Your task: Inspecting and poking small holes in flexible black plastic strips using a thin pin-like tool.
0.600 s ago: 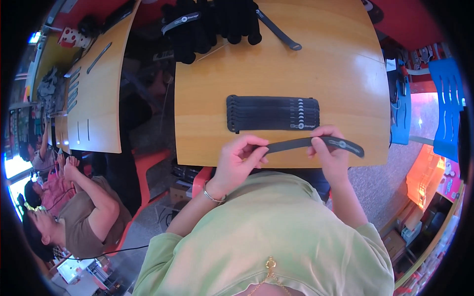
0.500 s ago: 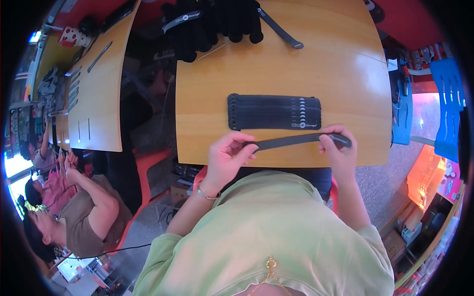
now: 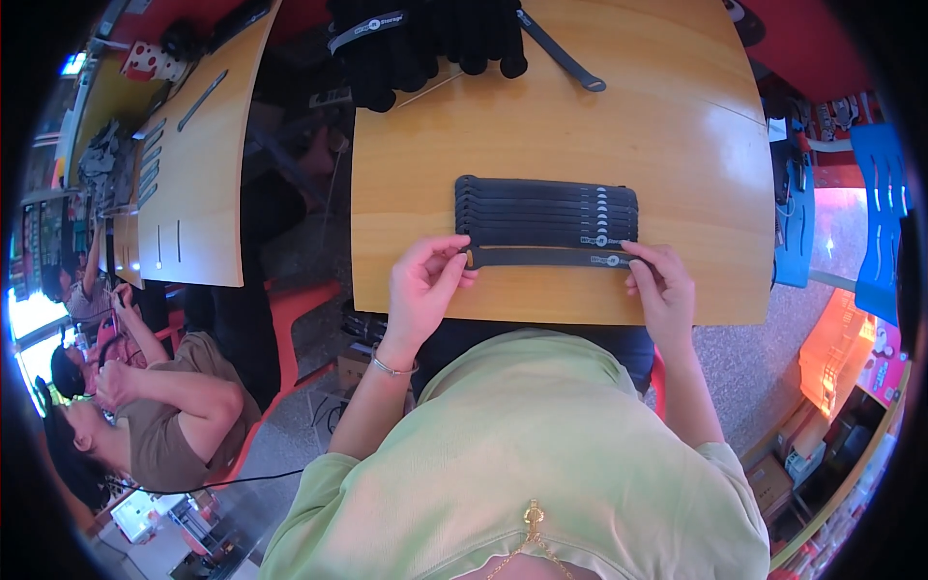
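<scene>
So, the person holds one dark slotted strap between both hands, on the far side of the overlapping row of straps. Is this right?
Far side is wrong: the head view shows the dark slotted strap on the near side of the overlapping row of straps. The left hand and right hand do hold it between them.

Left hand [image 3: 425, 282] and right hand [image 3: 663, 283] apart, both apparently pinched.

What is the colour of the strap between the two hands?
The strap is dark grey, with pale print near its right end; best seen in the head view.
</scene>
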### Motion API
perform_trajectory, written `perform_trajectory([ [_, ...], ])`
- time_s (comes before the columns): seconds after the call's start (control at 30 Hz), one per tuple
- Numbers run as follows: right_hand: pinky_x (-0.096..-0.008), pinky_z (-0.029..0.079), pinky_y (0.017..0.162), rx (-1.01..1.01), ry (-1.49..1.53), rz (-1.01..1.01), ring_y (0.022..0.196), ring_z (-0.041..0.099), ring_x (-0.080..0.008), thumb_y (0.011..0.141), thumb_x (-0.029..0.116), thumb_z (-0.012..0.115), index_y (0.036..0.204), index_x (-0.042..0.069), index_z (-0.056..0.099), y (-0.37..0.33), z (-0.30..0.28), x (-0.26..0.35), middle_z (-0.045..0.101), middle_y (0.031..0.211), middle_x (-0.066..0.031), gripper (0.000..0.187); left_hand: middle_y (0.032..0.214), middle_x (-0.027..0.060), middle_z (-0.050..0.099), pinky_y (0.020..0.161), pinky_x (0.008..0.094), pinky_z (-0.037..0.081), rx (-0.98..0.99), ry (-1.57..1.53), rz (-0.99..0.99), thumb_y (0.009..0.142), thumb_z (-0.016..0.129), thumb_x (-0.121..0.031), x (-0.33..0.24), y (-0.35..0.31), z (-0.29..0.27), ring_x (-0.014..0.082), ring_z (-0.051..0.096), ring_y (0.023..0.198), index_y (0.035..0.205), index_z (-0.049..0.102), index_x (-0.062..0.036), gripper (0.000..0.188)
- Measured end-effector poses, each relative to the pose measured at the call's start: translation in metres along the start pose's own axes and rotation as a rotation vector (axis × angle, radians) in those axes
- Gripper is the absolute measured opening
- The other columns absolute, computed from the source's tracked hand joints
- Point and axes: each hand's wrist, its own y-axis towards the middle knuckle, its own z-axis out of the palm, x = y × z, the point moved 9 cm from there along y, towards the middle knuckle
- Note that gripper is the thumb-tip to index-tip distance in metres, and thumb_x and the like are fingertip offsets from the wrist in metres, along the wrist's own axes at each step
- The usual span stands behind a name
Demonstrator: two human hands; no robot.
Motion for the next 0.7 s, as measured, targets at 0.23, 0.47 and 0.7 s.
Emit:
perform_trajectory([
  [0.23,-0.0162,0.041,0.055,-0.091,0.077,0.106,0.062,0.051,-0.0042,0.083,-0.002,0.059,0.095,0.002,0.053,0.005,-0.009,-0.015,0.053,0.074,0.0008,0.014,0.078,0.0048,0.061,0.058,0.0199,0.05,-0.102,0.075,-0.024,0.083,0.06,0.0,0.006,0.01,-0.012,0.0087,0.06,0.065,0.091,0.056,0.0019,0.008],
  [0.47,-0.016,0.041,0.055,-0.105,0.111,0.13,0.062,0.05,-0.004,0.085,0.0,0.058,0.094,0.003,0.054,0.007,-0.007,-0.018,0.054,0.075,0.001,0.011,0.073,0.0018,0.059,0.052,0.0176,0.047,-0.142,0.172,-0.026,0.082,0.062,-0.001,0.008,0.013,-0.016,0.0058,0.057,0.059,0.087,0.058,0.0009,0.008],
  [0.7,-0.0162,0.044,0.055,-0.112,0.112,0.117,0.064,0.052,-0.0031,0.083,0.001,0.061,0.093,0.001,0.055,0.008,-0.008,-0.02,0.057,0.077,0.0007,0.011,0.069,-0.0002,0.058,0.047,0.0164,0.043,-0.157,0.2,-0.038,0.081,0.064,-0.002,0.01,0.015,-0.015,0.0033,0.052,0.055,0.085,0.058,-0.0004,0.007],
])
